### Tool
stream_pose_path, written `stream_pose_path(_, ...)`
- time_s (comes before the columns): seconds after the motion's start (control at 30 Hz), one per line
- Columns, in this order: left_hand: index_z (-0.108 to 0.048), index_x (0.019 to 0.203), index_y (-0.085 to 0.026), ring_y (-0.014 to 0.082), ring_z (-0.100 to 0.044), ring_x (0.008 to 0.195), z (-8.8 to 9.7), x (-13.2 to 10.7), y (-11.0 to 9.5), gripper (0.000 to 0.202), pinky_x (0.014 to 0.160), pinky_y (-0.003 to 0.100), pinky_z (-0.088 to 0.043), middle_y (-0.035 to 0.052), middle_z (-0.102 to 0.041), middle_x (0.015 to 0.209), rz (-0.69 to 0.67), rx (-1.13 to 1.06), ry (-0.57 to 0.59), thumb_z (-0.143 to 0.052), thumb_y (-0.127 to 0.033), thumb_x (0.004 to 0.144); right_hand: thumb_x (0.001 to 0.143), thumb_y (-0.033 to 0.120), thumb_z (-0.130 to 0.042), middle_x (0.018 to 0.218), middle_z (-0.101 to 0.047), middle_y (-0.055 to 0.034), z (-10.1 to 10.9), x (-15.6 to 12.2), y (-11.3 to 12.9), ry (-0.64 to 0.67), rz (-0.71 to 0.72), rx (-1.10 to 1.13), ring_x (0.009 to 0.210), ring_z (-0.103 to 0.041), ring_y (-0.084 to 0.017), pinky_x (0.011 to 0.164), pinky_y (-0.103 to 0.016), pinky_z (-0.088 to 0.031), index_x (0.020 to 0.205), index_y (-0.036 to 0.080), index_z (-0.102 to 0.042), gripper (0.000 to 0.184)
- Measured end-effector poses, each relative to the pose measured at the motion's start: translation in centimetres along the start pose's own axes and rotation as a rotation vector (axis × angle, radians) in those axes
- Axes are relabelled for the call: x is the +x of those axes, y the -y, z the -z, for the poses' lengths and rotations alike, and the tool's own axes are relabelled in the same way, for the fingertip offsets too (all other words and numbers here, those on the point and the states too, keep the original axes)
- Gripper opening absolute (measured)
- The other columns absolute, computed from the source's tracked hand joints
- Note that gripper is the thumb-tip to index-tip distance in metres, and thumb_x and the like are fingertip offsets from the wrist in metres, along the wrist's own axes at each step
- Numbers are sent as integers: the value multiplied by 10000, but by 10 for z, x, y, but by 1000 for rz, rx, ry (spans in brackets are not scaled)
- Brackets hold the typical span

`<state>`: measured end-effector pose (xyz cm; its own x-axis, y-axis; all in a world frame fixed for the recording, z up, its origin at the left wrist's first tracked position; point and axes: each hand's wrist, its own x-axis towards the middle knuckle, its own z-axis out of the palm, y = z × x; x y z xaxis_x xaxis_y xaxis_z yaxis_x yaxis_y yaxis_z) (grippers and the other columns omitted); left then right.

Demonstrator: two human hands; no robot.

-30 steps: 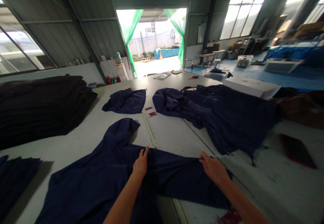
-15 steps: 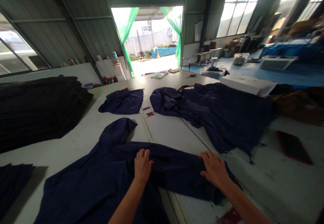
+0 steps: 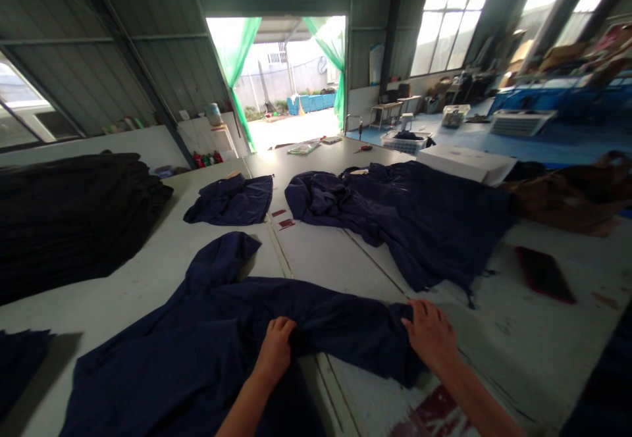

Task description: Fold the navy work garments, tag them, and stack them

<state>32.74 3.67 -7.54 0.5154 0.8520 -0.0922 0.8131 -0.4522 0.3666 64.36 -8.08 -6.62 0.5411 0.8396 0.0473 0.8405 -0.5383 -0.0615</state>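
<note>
A navy hooded jacket (image 3: 162,351) lies spread on the table, its hood pointing away from me and one sleeve (image 3: 345,322) stretched out to the right. My left hand (image 3: 276,348) is closed on the fabric at the lower edge of the sleeve, close to the body of the jacket. At the sleeve's far end, my right hand (image 3: 433,335) has its fingers bent round the cuff. The jacket's lower part runs out of view at the bottom.
The pale table (image 3: 326,249) carries a smaller folded navy piece (image 3: 232,200), another navy jacket (image 3: 419,213), a dark phone-like slab (image 3: 546,274) and a white box (image 3: 464,162). A tall stack of dark fabric (image 3: 74,213) stands left. Red-handled scissors (image 3: 364,149) lie farther back.
My left hand has drawn back towards me and its fingers have closed on the fabric. My right hand has moved to the cuff's end, and the sleeve is narrower and more creased.
</note>
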Motion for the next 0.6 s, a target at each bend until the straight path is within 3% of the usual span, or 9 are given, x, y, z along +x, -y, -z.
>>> stream_pose_path(0.1,-542,1134,-229,149,-385,1173,-8,-7,-1,675,1020,285,-298,43,-497,1225,9,121,7,-319,72,573,759,249,-497,1103,-560,-209,0,-8,-6,111,-109,-51,966,-550,-331,771,-436,-403,1193,107,-453,460)
stream_pose_path(0.2,-521,1186,-219,163,-362,1217,-15,-16,5,654,1051,327,-273,66,-466,1277,50,207,-20,-288,68,645,748,218,-497,964,-625,-171,-2,-15,-10,262,-93,29,901,-591,-299,730,-398,-422,1054,124,-521,321)
stream_pose_path(0.3,-515,1204,-212,171,-356,1239,-18,-28,19,643,1062,337,-275,79,-444,1305,93,226,-41,-260,65,683,760,186,-453,893,-624,-121,-7,-17,-11,201,-13,155,861,-597,-245,726,-339,-418,903,165,-542,170)
stream_pose_path(0.43,-503,1217,-207,184,-341,1261,-15,-42,45,676,1057,318,-306,62,-414,1333,208,202,-71,-274,75,647,752,214,-430,780,-589,-65,-16,-17,-4,86,40,420,774,-574,-199,712,-307,-420,709,216,-491,75)
stream_pose_path(0.6,-474,1220,-203,216,-282,1297,-21,-53,64,645,1071,386,-294,59,-402,1333,251,92,-235,-368,38,631,600,332,-573,644,-553,12,-18,-13,8,224,-130,999,656,-545,-179,626,-302,-432,637,232,-432,176)
